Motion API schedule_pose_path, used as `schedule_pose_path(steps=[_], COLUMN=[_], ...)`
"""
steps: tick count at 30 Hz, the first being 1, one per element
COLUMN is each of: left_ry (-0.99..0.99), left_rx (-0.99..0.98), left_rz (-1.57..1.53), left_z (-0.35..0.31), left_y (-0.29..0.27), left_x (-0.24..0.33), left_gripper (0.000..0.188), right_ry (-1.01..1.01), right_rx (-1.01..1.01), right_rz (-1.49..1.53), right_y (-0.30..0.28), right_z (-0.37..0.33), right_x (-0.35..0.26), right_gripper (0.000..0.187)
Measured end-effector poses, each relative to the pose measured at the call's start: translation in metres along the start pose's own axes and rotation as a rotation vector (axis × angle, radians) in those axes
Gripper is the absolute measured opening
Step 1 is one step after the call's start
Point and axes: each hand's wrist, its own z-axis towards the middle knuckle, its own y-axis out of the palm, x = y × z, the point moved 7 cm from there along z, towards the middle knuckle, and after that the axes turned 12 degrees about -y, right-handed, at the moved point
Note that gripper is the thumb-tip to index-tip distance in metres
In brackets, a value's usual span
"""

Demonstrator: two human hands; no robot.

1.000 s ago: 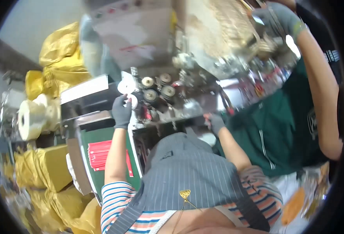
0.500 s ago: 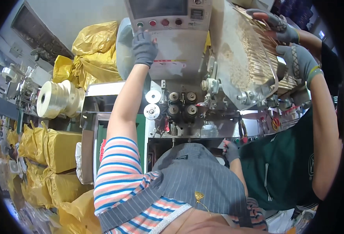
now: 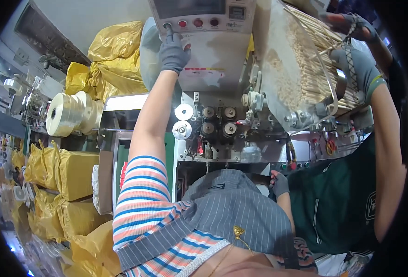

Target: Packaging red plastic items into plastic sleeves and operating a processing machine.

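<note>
My left hand (image 3: pixel 174 54), in a grey fingerless glove, reaches up to the control panel (image 3: pixel 236 27). Its index finger is stretched out onto the green button (image 3: pixel 167 26), and nothing is held in it. Beside my apron (image 3: pixel 241 207) is my right hand (image 3: pixel 280 183), also gloved, its bare fingertips curled together. Whatever may be between them is too small to make out. Ahead of my body, a machine carries several metal rollers (image 3: pixel 208 128) and two pale discs (image 3: pixel 183 111).
At right, a co-worker's gloved hands (image 3: pixel 359 69) work over a clear-sided hopper (image 3: pixel 282 92) full of thin wooden sticks (image 3: pixel 310 74). Large film reels (image 3: pixel 58 116) stand at left, near yellow-wrapped bundles (image 3: pixel 77 175). Pliers (image 3: pixel 290 154) hang by the machine's front edge.
My left index finger stays at the green button while the view shifts slightly. My right hand's fingers have curled, and a small pale thing there no longer shows. The co-worker's hands have moved over the sticks.
</note>
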Motion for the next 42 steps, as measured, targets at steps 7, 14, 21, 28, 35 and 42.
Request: schedule_pose_path(steps=[7,14,21,28,35,42], left_ry=[0.206,0.392,0.341,0.371,0.449,0.497], left_rx=[0.057,-0.217,-0.723,-0.906,-0.884,-0.833], left_rz=[0.045,-0.230,-0.088,0.287,0.329,0.286], left_z=[-0.008,-0.129,-0.271,-0.289,-0.282,-0.278], left_y=[0.001,0.002,0.080,0.136,0.149,0.134], left_x=[0.006,0.059,0.122,0.141,0.142,0.144], left_gripper=[0.040,0.016,0.022,0.019,0.021,0.020], right_ry=[-0.080,-0.047,0.008,-0.026,-0.021,-0.016], right_rx=[-0.098,-0.072,-0.094,-0.042,0.008,0.018], right_rz=[0.021,-0.079,-0.041,0.066,0.111,0.099], right_y=[-0.010,0.018,0.025,0.009,-0.021,-0.027], right_z=[0.013,-0.001,-0.013,-0.024,-0.025,-0.024], right_x=[0.022,-0.002,0.017,0.034,0.048,0.044], right_gripper=[0.012,0.015,0.017,0.018,0.019,0.018])
